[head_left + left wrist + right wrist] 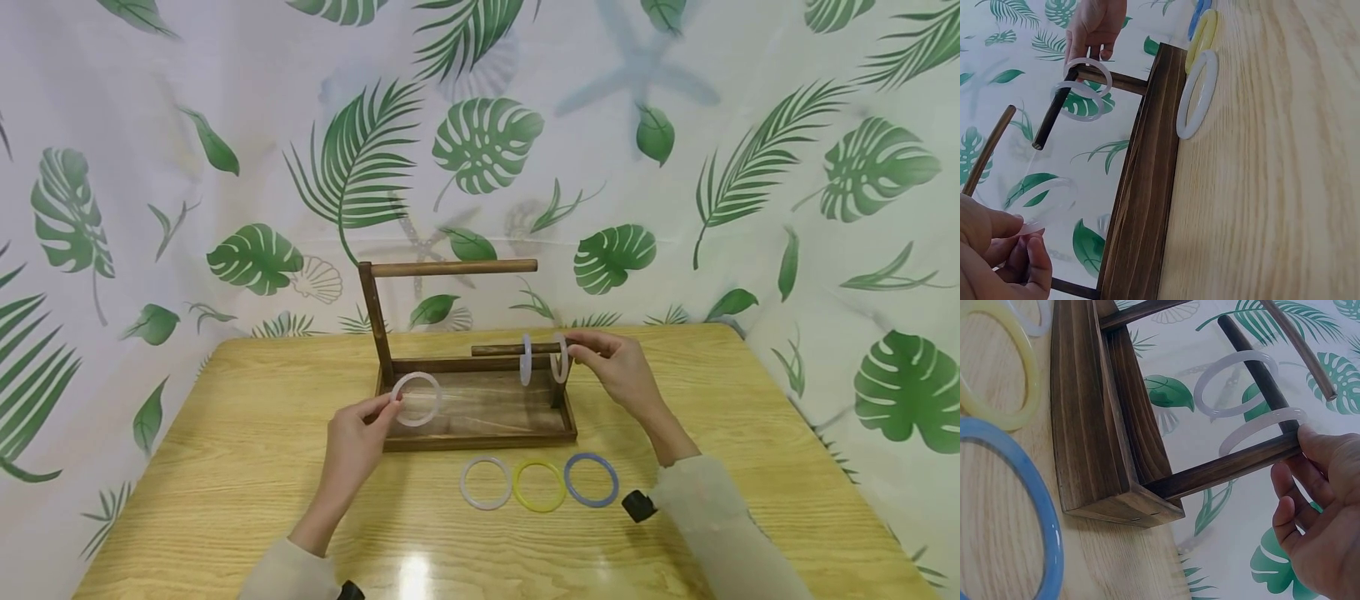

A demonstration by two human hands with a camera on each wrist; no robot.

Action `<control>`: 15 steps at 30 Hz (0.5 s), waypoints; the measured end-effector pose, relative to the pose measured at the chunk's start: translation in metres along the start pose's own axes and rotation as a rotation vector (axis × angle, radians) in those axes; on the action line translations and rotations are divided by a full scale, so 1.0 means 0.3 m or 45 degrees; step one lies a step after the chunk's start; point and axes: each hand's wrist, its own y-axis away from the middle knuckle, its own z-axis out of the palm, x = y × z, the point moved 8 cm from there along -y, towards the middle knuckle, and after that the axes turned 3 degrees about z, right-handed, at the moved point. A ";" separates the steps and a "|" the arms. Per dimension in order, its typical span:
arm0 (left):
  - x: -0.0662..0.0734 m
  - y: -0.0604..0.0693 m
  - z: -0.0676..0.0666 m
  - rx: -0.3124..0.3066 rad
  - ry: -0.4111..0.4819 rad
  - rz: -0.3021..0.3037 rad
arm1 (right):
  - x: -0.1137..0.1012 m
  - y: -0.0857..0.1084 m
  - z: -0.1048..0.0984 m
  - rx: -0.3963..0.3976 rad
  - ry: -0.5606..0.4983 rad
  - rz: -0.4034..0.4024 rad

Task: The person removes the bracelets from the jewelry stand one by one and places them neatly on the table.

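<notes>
My left hand (356,446) pinches a translucent white bangle (406,419) between thumb and fingertips, over the left part of a dark wooden bangle stand (480,442). At the stand's right side, my right hand (618,371) grips the top of the short post (1229,464), thumb on one side and curled fingers beneath. On the lower rod (1254,362) hang two bangles: a pale lavender one (526,371) and a pinkish-white one (1260,425), the latter close to my right thumb. The upper rod (457,267) carries nothing.
In front of the stand, a white bangle (467,493), a yellow bangle (539,509) and a blue bangle (592,503) lie in a row on the wood-grain table (255,433). A leaf-patterned curtain (480,192) stands behind the table.
</notes>
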 end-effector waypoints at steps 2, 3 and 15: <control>-0.010 0.011 -0.010 -0.018 0.000 -0.023 | -0.001 0.000 0.000 0.003 0.011 -0.007; -0.016 0.016 -0.015 -0.025 0.001 -0.034 | -0.002 0.000 0.000 0.004 0.020 -0.012; -0.045 0.050 -0.060 -0.074 0.056 -0.085 | -0.026 0.004 0.003 0.001 0.047 -0.024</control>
